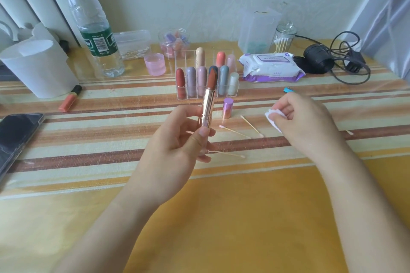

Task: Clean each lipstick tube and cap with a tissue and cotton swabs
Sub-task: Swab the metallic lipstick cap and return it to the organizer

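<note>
Head view: left hand [177, 139] fingers pinch uncapped lipstick [208, 104] upright; right hand [304, 122] fingers pinch tissue [274, 118]; cap [227, 108] between.

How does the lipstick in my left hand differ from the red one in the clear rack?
The held lipstick is uncapped, its stick exposed; the red lipstick is closed. The held one has a shiny rose-gold tube; the red one looks matte. The left hand grips the first; the second stands in the clear rack. Both are roughly upright.
</note>
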